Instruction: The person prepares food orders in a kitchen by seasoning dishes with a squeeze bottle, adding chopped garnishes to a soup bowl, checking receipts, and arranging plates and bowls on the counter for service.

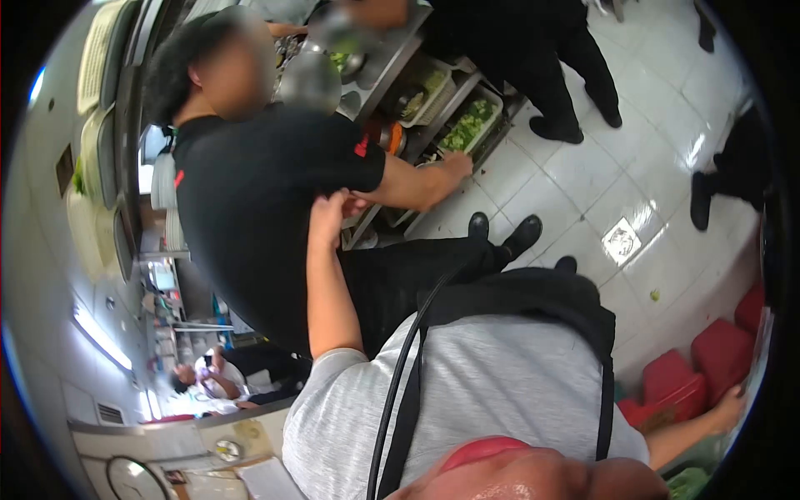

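Note:
My left hand (332, 212) is raised beside a co-worker's black shirt (250, 192), close to that person's upper arm. Its fingers are bent and drawn together; whether they pinch the cloth is hard to see. On the far right, my right hand (727, 410) reaches to a pale edge at the border of the view. What its fingers do there is hidden. Red plastic containers (675, 383) are near that arm. The co-worker's own hand (456, 167) is at a tray of chopped green vegetables (469, 125) in the counter unit.
Another white basket (433, 100) and an orange-rimmed pot (387, 137) sit on the shelves. Other people in black stand on the tiled floor (575, 192), which has a drain cover (622, 242). Green plastic (692, 482) shows at the lower right. Stacked plates (173, 229) stand behind the co-worker.

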Available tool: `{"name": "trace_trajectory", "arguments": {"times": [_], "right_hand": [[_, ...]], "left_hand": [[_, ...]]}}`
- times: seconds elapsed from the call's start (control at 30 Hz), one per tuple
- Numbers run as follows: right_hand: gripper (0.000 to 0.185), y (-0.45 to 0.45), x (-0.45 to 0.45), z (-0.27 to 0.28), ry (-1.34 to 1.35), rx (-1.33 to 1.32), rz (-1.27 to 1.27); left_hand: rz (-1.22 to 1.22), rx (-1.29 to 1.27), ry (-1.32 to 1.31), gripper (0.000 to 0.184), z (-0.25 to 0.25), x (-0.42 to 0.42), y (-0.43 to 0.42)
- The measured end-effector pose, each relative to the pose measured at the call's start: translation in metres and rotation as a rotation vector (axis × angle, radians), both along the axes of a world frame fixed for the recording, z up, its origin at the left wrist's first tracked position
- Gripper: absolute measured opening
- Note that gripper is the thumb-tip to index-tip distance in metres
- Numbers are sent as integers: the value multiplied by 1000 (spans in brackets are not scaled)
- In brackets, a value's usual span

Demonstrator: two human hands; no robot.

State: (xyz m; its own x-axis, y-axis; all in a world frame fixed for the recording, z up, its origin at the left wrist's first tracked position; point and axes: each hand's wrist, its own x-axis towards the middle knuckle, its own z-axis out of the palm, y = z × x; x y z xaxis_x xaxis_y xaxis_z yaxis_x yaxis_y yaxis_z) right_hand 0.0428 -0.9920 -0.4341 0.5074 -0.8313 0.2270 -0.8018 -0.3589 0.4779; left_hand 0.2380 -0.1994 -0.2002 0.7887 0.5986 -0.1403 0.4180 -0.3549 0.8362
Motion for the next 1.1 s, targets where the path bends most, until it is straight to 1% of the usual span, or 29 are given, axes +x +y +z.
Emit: {"name": "trace_trajectory", "arguments": {"times": [0.07,0.13,0.2,0.27,0.3,0.33,0.37,0.4,0.43,0.47,0.5,0.57,0.6,0.63,0.67,0.7,0.73,0.77,0.8,0.83,0.87,0.9,0.93,0.97,1.0,1.03,1.07,1.1], "right_hand": [[44,-3,3,-1,8,28,-38],[43,-7,7,-4,-70,35,2],[40,-17,6,-7,-84,14,42],[38,-25,5,-15,-50,-17,77],[36,-30,0,-23,-98,-86,185],[34,-39,-6,-33,-145,-161,289],[32,-44,-9,-42,-188,-241,390],[31,-43,-6,-48,-199,-228,375],[30,-43,-2,-48,-204,-222,363],[29,-45,-3,-48,-206,-220,346],[29,-40,-4,-42,-230,-189,314],[29,-17,6,-22,-277,-128,255],[29,-14,7,-20,-290,-133,253],[28,-12,10,-18,-302,-138,255],[28,-10,12,-15,-309,-145,257],[28,-2,13,-6,-278,-115,250],[29,10,16,9,-242,-86,231],[29,20,15,20,-204,-57,198],[30,19,12,15,-220,-44,152],[31,18,10,8,-242,-28,101],[32,25,10,14,-232,-5,73],[33,31,13,19,-222,23,55],[33,32,12,15,-263,-15,77],[33,31,10,12,-301,-55,103],[32,39,13,24,-281,16,87],[32,46,16,37,-263,85,70],[32,45,16,36,-288,69,85],[32,44,14,31,-316,51,95]], "left_hand": [[28,66,-173,18,24,8,11],[-34,12,-508,16,57,23,26],[37,162,-711,30,87,49,14],[242,822,-596,61,83,79,74],[248,1052,-574,77,87,79,60],[204,1195,-617,75,81,83,55],[91,1127,-498,72,75,81,47],[42,1069,-372,60,63,80,38],[-229,1023,-478,41,26,97,79],[-279,744,-342,28,13,81,38],[-437,499,-14,23,-33,85,71],[-672,744,335,35,-79,57,32],[-686,953,514,48,-70,36,-14],[-812,1056,545,51,-93,31,-26],[-821,934,342,53,-129,19,-23],[-782,407,401,57,-166,12,-16],[-814,158,332,63,-194,1,-15],[-792,-19,572,66,-204,-10,-15],[-799,-17,657,70,-210,-24,-12],[-845,271,656,73,-216,-36,-4],[-734,270,709,73,-225,-47,2],[-759,322,689,72,-237,-60,10],[-740,300,642,70,-257,-73,25],[-608,103,721,67,-230,-82,12],[-362,13,846,63,-214,-92,2],[-332,-6,789,61,-243,-106,30],[-363,77,793,61,-293,-121,74],[-398,163,791,61,-322,-130,103]]}}
